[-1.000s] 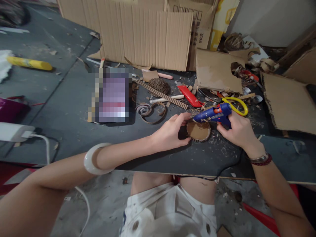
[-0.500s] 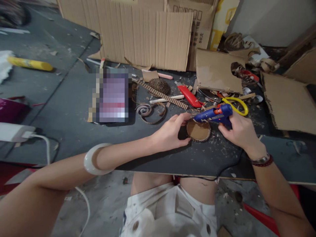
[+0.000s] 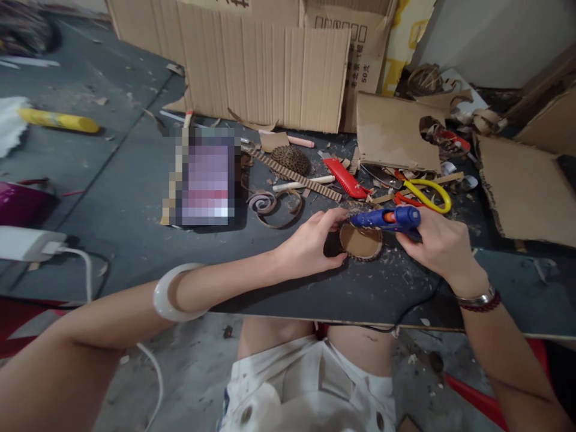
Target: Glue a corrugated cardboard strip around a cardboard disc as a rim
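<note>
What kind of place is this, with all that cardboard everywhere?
It looks like a messy craft workshop. The right hand holds a hot glue gun, big cardboard sheets stand behind the dark table, and curled cardboard scraps and scissors lie around.

At three o'clock, a blue glue gun showed an orange patch near its front, above a brown cardboard disc ringed with a darker ribbed edge. Yellow-handled scissors gleamed nearby. A red comb-toothed piece sat at two o'clock, and a tan striped corrugated strip at twelve. A yellow tube lay at ten o'clock, on a dark grey tabletop flecked with pale shavings. A pixelated block, also at ten o'clock, looked purple and pink, though the blur left that uncertain.
</note>
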Available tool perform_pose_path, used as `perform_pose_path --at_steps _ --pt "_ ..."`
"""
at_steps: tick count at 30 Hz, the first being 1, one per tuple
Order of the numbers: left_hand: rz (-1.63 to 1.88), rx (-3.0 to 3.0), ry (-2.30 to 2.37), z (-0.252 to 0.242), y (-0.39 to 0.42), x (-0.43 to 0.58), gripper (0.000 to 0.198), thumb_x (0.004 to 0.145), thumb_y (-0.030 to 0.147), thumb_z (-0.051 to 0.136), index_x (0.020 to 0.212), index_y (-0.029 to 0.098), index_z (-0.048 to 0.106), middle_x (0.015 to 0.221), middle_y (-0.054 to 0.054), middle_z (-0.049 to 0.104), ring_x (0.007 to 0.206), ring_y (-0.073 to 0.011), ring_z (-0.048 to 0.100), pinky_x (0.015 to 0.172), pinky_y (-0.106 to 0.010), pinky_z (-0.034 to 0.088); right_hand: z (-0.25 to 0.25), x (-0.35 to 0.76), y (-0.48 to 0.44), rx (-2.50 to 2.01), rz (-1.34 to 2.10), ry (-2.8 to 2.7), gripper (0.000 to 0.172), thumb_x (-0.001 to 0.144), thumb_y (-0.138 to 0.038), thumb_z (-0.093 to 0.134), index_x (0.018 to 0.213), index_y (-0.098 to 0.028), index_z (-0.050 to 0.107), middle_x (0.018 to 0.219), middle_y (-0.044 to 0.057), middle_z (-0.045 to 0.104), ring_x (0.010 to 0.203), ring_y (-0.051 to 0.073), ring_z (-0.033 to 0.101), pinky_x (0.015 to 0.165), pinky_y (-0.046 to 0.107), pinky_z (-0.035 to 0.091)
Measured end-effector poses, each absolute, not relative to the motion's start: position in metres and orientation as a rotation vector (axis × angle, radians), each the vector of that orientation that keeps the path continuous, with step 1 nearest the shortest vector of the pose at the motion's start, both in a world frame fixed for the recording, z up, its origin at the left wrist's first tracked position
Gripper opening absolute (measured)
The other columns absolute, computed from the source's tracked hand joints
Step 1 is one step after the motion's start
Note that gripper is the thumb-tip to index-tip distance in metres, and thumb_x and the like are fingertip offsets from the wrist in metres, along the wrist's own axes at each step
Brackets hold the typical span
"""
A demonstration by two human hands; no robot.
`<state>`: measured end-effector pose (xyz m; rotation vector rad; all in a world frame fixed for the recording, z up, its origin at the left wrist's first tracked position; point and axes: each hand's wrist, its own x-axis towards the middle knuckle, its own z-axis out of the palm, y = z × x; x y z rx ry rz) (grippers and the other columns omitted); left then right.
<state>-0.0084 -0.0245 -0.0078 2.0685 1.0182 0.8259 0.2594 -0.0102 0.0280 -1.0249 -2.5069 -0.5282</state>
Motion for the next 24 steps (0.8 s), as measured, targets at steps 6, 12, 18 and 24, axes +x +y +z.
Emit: perform_pose_path --at_steps 6,12,18,24 --pt "0.831 2.057 1.008 -0.0080 -0.0237 -0.0083 0.068 0.069 0.019 0.069 0.129 0.017 0.038 0.123 -0.013 0.056 0.111 -0.0239 0.059 0.093 -0.039 0.056 0.0275 0.2614 -0.0077 -1.039 -0.296 -2.512 0.032 0.084 -0.019 0.059 0.115 -0.019 0.057 0.102 0.006 0.073 0.089 0.022 0.070 0.071 0.031 0.053" --pt "0.815 2.060 0.997 -0.0048 -0.0241 -0.0092 0.066 0.070 0.019 0.069 0.128 0.018 0.038 0.122 -0.013 0.056 0.111 -0.0242 0.059 0.095 -0.041 0.056 0.0262 0.2630 -0.0062 -1.060 -0.059 -2.505 0.019 0.081 -0.015 0.060 0.098 -0.019 0.064 0.091 0.004 0.075 0.081 0.019 0.072 0.072 0.029 0.054" --pt "0.834 2.078 0.986 -0.0081 -0.0241 -0.0089 0.066 0.070 0.020 0.069 0.128 0.018 0.038 0.123 -0.012 0.055 0.110 -0.0238 0.059 0.094 -0.040 0.057 0.0267 0.2644 -0.0068 -1.087 0.123 -2.546 0.018 0.080 -0.015 0.059 0.096 -0.018 0.067 0.088 0.004 0.075 0.079 0.020 0.071 0.068 0.030 0.053" --pt "0.825 2.069 0.975 -0.0100 -0.0244 -0.0101 0.067 0.071 0.021 0.069 0.129 0.019 0.037 0.125 -0.012 0.054 0.113 -0.0245 0.057 0.095 -0.041 0.056 0.0262 0.2643 -0.0057 -1.118 0.192 -2.547 0.019 0.078 -0.014 0.058 0.095 -0.018 0.067 0.090 0.005 0.075 0.080 0.020 0.072 0.070 0.030 0.053"
